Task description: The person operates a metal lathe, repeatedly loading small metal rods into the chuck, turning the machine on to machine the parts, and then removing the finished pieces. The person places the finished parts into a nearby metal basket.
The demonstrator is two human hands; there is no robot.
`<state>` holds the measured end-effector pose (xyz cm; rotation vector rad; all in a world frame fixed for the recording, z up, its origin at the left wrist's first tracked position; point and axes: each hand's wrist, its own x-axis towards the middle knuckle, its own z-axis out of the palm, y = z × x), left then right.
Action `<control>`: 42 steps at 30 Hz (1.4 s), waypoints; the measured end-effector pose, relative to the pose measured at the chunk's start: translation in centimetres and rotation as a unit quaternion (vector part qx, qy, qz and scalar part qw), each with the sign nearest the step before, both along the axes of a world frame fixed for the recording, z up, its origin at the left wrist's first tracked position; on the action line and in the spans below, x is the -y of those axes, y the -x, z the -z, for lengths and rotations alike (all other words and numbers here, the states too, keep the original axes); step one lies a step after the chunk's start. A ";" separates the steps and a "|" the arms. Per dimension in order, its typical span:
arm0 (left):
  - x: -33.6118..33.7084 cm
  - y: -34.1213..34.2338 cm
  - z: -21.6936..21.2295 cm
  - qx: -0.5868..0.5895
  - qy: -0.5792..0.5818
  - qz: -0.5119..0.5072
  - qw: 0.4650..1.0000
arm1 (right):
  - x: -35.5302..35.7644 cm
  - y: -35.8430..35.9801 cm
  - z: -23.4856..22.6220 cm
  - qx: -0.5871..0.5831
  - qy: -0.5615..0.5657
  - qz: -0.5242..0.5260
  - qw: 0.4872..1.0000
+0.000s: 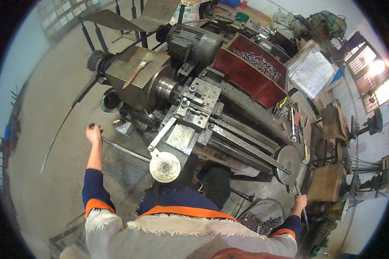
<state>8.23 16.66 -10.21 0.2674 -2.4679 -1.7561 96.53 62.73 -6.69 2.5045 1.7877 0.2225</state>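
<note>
In front of me stands a small lathe-like metal machine [199, 101]. My left hand [94, 134] is closed round the outer end of a steel lever handle [126, 149], which runs to a round pale metal disc [165, 167] at the machine's front. Out to the right, my right hand [301, 201] grips a thin rod handle [306, 217] below a larger dark disc [288, 165]. Between the discs lie a tool block [205, 96] with bolts and a long flat bar [246, 146]. The spindle chuck [166, 87] sits left of the block.
A wooden-handled brush [135, 77] rests on the headstock. Behind the bed, a dark red box [242, 75] holds many small metal parts, with an electric motor [194, 42] to its left. Wrenches [294, 123] lie at right. Low by my right arm is a basket [263, 211] of metal pieces.
</note>
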 end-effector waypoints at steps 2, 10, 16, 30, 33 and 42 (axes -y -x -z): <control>-2.9 2.0 0.3 -0.002 -0.037 0.056 0.998 | 0.0 -0.5 0.8 0.003 0.003 0.000 1.000; -9.4 6.4 2.3 -0.020 -0.025 0.141 0.990 | 6.9 1.1 2.3 0.006 0.002 -0.003 1.000; -9.1 6.8 2.4 -0.041 -0.037 0.139 0.989 | 10.9 5.0 0.9 -0.052 0.034 0.075 0.995; -9.3 5.3 0.6 0.013 0.023 0.139 0.990 | 1.8 0.8 -0.2 0.054 0.024 0.040 0.997; -9.3 4.3 0.2 0.008 0.037 0.146 0.989 | -2.3 2.0 -1.3 0.099 0.049 0.062 0.992; -6.2 3.5 -1.7 0.100 -0.127 0.230 0.960 | 1.0 3.6 2.5 0.116 -0.137 0.008 0.984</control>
